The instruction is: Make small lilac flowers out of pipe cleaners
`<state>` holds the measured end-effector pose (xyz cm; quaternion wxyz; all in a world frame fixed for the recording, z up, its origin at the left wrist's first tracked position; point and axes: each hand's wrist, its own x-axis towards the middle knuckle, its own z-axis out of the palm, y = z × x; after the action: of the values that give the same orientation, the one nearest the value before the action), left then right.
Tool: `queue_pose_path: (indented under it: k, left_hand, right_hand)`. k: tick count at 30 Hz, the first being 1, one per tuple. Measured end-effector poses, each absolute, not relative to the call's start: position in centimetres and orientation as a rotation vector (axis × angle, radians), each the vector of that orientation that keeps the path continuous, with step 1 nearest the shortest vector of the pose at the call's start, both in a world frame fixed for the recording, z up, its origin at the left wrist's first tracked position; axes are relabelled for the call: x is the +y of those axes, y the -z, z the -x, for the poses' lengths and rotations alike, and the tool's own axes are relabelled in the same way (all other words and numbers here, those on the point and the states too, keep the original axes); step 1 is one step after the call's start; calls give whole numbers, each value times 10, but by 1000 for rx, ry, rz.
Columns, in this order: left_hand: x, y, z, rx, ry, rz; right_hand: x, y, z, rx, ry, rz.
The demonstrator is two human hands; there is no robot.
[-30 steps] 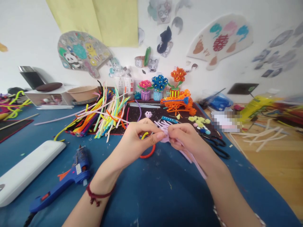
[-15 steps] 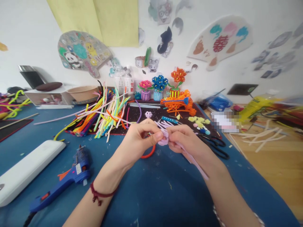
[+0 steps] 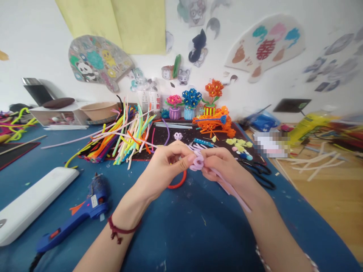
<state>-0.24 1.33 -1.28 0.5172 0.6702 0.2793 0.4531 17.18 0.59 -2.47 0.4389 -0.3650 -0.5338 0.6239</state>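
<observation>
Between my two hands is a lilac pipe cleaner [image 3: 197,162], bent into small loops, with a long straight tail running down over my right wrist. My left hand [image 3: 172,164] pinches the looped part between thumb and forefinger. From the other side, my right hand [image 3: 219,164] grips the same pipe cleaner with curled fingers. Just behind them a small lilac looped flower [image 3: 177,136] lies on the black mat, and short lilac pieces [image 3: 200,146] lie near a teal-handled tool [image 3: 203,142]. An orange-red ring [image 3: 181,182] shows partly beneath my left hand.
A blue glue gun [image 3: 93,206] and a white power strip [image 3: 36,204] lie at left. Colourful pipe cleaners [image 3: 133,132] are heaped behind. Black scissors [image 3: 259,173] rest at right, near yellow pompoms [image 3: 239,144]. Potted pipe-cleaner flowers [image 3: 191,100] stand by the wall.
The looped part of the lilac pipe cleaner has turned slightly, so its round loops show more clearly between my fingertips. Both hands stay in nearly the same place.
</observation>
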Motion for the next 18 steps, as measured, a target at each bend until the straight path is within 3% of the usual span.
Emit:
queue_pose_path:
  k: [18]
  left_hand:
    - [10,6,7,714,-1183,-1860]
  right_hand:
    - [3,32,-169,-1359,-1470,753]
